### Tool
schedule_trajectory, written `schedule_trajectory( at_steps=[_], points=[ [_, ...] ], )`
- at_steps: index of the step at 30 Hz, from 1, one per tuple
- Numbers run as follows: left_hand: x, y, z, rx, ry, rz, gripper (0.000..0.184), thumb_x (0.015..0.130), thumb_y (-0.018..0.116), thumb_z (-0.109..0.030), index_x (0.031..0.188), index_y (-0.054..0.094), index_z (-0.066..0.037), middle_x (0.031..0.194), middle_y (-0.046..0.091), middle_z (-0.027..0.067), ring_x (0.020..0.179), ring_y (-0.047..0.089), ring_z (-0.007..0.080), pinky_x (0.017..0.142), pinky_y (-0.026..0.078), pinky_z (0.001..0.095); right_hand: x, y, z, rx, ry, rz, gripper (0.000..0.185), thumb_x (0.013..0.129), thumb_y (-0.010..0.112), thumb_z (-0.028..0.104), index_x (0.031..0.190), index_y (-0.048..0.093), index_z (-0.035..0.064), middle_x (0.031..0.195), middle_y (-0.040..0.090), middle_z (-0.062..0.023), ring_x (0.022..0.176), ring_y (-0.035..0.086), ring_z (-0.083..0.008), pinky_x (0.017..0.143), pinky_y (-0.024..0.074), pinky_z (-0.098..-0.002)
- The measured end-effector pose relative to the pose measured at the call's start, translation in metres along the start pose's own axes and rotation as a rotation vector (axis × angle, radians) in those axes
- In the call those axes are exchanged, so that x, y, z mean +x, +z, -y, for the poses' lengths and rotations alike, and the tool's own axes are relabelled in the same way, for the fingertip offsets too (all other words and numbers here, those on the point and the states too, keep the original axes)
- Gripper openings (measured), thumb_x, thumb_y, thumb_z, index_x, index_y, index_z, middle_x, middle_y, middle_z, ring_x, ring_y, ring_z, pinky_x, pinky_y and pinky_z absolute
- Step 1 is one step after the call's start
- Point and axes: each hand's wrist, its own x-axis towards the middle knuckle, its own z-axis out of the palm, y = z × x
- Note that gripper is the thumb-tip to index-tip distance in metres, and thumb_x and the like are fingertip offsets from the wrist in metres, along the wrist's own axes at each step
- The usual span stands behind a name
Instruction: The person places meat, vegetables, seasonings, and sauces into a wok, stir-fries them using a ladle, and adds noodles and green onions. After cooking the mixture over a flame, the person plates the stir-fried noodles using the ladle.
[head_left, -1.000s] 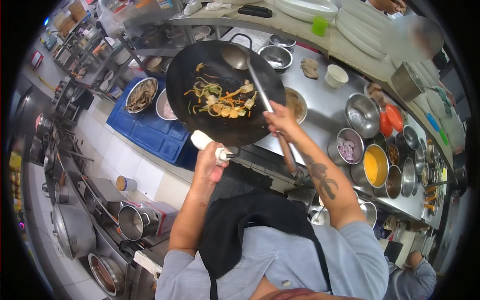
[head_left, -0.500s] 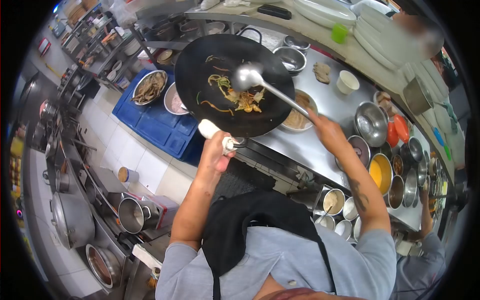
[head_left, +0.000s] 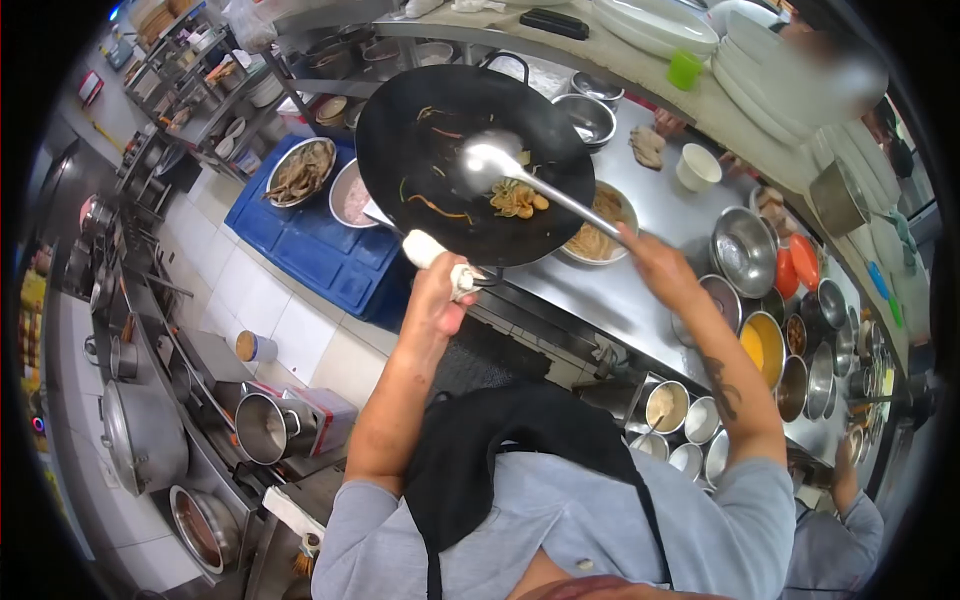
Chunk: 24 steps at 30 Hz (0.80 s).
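Observation:
My left hand (head_left: pixel 437 297) is closed around a folded white cloth (head_left: pixel 426 248) at the near handle of a large black wok (head_left: pixel 400 130). The wok is tilted, its inside facing me. My right hand (head_left: pixel 657 265) grips the long handle of a steel ladle (head_left: pixel 565 200), whose bowl is over the middle of the wok. Vegetable strips and pieces of stir-fry (head_left: pixel 516 198) lie beside the ladle bowl, with a few strands spread over the dark metal. Behind the wok's right rim, a bowl of noodles (head_left: pixel 606 232) stands partly hidden on the steel counter.
Several metal bowls (head_left: pixel 745 248) and a container of yellow liquid (head_left: pixel 762 345) crowd the counter (head_left: pixel 660 190) at right. A white cup (head_left: pixel 698 167) stands farther back. On a blue lid (head_left: pixel 290 240) at left are two filled bowls. A co-worker's arm (head_left: pixel 846 475) shows at lower right.
The wok has shifted slightly right and up with my left hand. The food inside has bunched closer together to the right of the ladle bowl. Both hands keep their holds.

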Motion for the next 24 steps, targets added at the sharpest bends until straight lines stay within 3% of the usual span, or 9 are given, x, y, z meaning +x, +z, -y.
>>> schedule_trajectory(
  at_steps=[5, 11, 14, 17, 20, 24],
  points=[
    [-0.001, 0.004, 0.002, 0.015, 0.008, -0.05, 0.008, 0.084, 0.051, -0.01, 0.086, 0.051, -0.002, 0.067, 0.058, 0.0105, 0.053, 0.055, 0.0172, 0.038, 0.036, 0.0258, 0.004, 0.032, 0.027, 0.234, -0.178, -0.141, 0.058, 0.083, 0.055, 0.003, 0.138, 0.042, 0.016, 0.093, 0.06, -0.0171, 0.08, 0.061, -0.0364, 0.071, 0.0507, -0.0428],
    [-0.001, 0.005, 0.003, -0.017, 0.029, -0.038, 0.009, 0.084, 0.052, -0.01, 0.087, 0.051, -0.002, 0.068, 0.058, 0.0101, 0.054, 0.056, 0.0171, 0.039, 0.036, 0.0264, -0.045, 0.008, -0.057, -0.169, 0.078, 0.025, 0.053, 0.086, 0.052, 0.003, 0.137, 0.043, 0.0138, 0.093, 0.06, -0.0165, 0.08, 0.061, -0.0361, 0.071, 0.0502, -0.0434],
    [0.003, 0.006, 0.005, 0.0, 0.023, -0.021, 0.009, 0.084, 0.052, -0.011, 0.087, 0.051, -0.002, 0.068, 0.058, 0.0101, 0.055, 0.056, 0.0169, 0.039, 0.035, 0.0261, -0.004, 0.012, -0.028, -0.02, 0.093, -0.108, 0.054, 0.085, 0.053, 0.003, 0.137, 0.043, 0.0129, 0.092, 0.06, -0.0166, 0.08, 0.061, -0.0356, 0.07, 0.0502, -0.0432],
    [0.001, 0.014, 0.004, -0.004, 0.026, -0.043, 0.007, 0.082, 0.054, -0.01, 0.084, 0.052, -0.003, 0.067, 0.055, 0.0084, 0.053, 0.054, 0.0164, 0.039, 0.034, 0.0264, 0.024, 0.041, -0.006, 0.14, 0.133, -0.059, 0.056, 0.084, 0.054, 0.005, 0.138, 0.042, 0.0135, 0.091, 0.059, -0.0171, 0.079, 0.061, -0.0354, 0.069, 0.0501, -0.0437],
    [0.003, 0.016, 0.002, -0.004, 0.027, -0.06, 0.007, 0.083, 0.053, -0.01, 0.085, 0.052, -0.003, 0.069, 0.056, 0.0095, 0.055, 0.055, 0.0166, 0.04, 0.035, 0.0262, -0.024, 0.044, -0.019, 0.13, 0.018, -0.066, 0.057, 0.084, 0.055, 0.007, 0.139, 0.041, 0.0138, 0.092, 0.058, -0.0177, 0.076, 0.06, -0.0357, 0.068, 0.0498, -0.0447],
    [0.007, 0.016, 0.003, 0.013, 0.036, -0.049, 0.007, 0.085, 0.051, -0.01, 0.087, 0.052, -0.003, 0.07, 0.058, 0.0104, 0.057, 0.056, 0.0174, 0.04, 0.036, 0.0263, -0.06, 0.003, -0.048, -0.154, 0.117, 0.048, 0.057, 0.085, 0.053, 0.007, 0.139, 0.04, 0.0138, 0.091, 0.057, -0.0178, 0.072, 0.059, -0.0355, 0.066, 0.0494, -0.0455]
  ],
)
